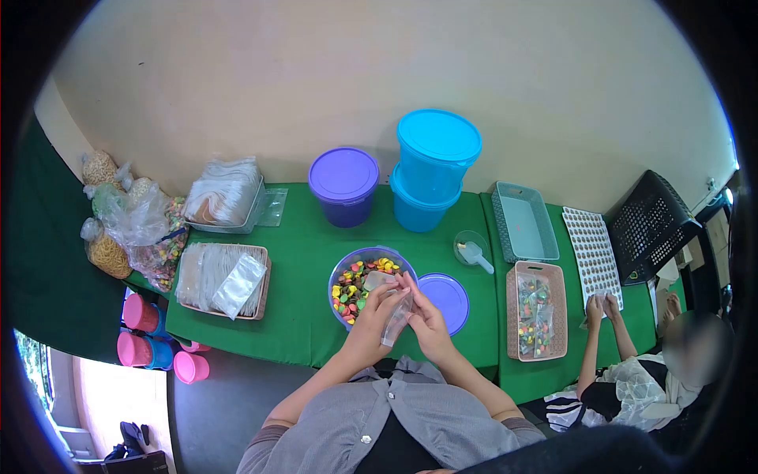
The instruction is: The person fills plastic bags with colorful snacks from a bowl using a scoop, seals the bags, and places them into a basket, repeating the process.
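My left hand [374,317] and my right hand [429,322] are together over the right edge of a purple bowl [404,256] of colourful candies [351,294]. Between them is a clear plastic bag [396,320], its lower end hanging down; the fingers of both hands are closed on it. A pale scoop [377,280] lies at the candies, just beyond my fingers. Beside the bowl, partly behind my right hand, a purple lid [446,299] rests on the green tablecloth. Whether the bag holds anything is hidden by my fingers.
Baskets of empty bags [207,272] stand left, near bagged snacks [110,251]. Purple [344,189] and blue tubs [427,207] stand at the back. On the right are a basket of filled packets [535,312], a blue tray [525,223], and a co-worker [632,387] at a sticker sheet [592,257].
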